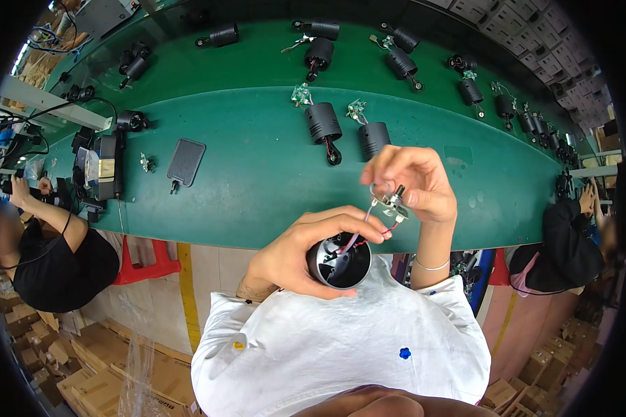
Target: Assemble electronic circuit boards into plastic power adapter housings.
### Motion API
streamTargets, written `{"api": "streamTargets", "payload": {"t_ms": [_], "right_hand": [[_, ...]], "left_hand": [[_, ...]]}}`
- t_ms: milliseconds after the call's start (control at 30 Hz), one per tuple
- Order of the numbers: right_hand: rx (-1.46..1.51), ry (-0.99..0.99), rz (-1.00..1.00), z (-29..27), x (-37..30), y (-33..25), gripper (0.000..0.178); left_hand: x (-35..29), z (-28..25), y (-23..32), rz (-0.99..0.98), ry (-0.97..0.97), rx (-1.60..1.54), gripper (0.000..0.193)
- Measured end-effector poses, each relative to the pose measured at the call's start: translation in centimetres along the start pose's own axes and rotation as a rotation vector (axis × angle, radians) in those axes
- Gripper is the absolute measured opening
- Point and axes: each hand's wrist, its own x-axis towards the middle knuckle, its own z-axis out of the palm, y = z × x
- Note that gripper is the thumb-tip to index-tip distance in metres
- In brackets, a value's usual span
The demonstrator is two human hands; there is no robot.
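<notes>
My left hand [292, 247] is wrapped round a black cylindrical housing [343, 270], close to my white shirt, its open end facing up. Red and pale wires come out of the housing and run up to a small green circuit board [394, 208] with a black knob-like part. That board is held between the thumb and fingers of my right hand [424, 182], above and to the right of the housing. Just beyond my hands, a black cylinder [323, 124] and a second black cylinder [374, 137] lie on the green table, each wired to a circuit board.
A dark rectangular pad [186, 162] and a small loose board [147, 163] lie to the left, near a tape dispenser-like device [104, 167]. Several similar cylinders lie along the far green strip [264, 52]. A person [55, 257] sits left, another person [560, 236] right.
</notes>
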Motion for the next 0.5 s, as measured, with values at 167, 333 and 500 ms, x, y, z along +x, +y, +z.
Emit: {"api": "streamTargets", "payload": {"t_ms": [167,333,500], "right_hand": [[-0.066,-0.024,0.055,0.05,0.37,0.04,0.019],[-0.142,0.109,0.131,-0.29,0.22,-0.13,0.025],[-0.418,0.192,0.05,0.16,-0.13,-0.79,0.021]], "left_hand": [[-0.09,0.22,0.39,-0.058,0.11,0.172,0.063],[-0.03,0.65,0.55,-0.116,0.17,0.36,0.059],[0.1,0.88,0.39,-0.11,0.243,0.451,0.064]]}}
